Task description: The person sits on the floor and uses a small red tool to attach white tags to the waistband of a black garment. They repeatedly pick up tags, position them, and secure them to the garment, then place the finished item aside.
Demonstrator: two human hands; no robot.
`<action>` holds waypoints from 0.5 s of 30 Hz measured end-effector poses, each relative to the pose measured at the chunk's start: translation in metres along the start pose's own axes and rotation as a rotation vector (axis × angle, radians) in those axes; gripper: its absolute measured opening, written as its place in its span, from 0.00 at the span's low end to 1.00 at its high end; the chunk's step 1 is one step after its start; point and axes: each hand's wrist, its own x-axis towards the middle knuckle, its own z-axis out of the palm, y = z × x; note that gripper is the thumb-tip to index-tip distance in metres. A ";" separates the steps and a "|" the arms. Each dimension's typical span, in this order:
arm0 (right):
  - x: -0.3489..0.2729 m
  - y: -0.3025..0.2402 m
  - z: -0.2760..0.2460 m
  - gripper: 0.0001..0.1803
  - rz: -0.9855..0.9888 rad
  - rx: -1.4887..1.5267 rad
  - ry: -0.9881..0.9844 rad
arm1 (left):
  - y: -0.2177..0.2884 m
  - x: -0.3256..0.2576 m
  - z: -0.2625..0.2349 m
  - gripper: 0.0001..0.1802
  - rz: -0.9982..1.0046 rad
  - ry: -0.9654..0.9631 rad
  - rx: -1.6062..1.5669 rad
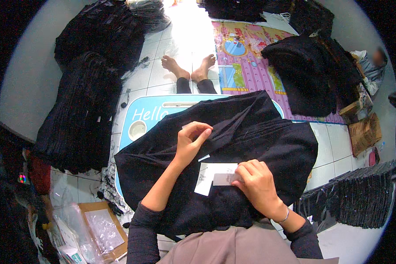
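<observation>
A white paper tag (212, 174) lies on a black garment (251, 136) spread over a light blue desk (138, 115). The right hand (258, 185) rests on the tag's right side, its grip pinched on a small grey label (222, 179) that overlaps the tag. Up and to the left of that grip, the left hand (191, 141) has its grip closed on a fold of the garment's cloth, just above the tag. Beyond the desk, a second person's bare feet (187, 67) rest on the tiled floor (165, 48) beside a colourful mat (246, 57). Stacks of black cloth (81, 110) stand far left of the left grip, and a cardboard tray (102, 229) lies below it.
</observation>
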 end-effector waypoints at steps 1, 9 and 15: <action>0.001 0.001 -0.006 0.15 0.067 0.102 -0.036 | 0.001 -0.001 -0.001 0.06 -0.046 -0.059 -0.078; 0.057 0.023 -0.015 0.13 0.123 0.633 0.043 | 0.006 0.004 -0.012 0.29 -0.017 -0.623 -0.223; 0.097 0.069 0.006 0.09 0.210 0.272 0.439 | -0.001 0.000 -0.007 0.09 -0.324 -0.090 -0.444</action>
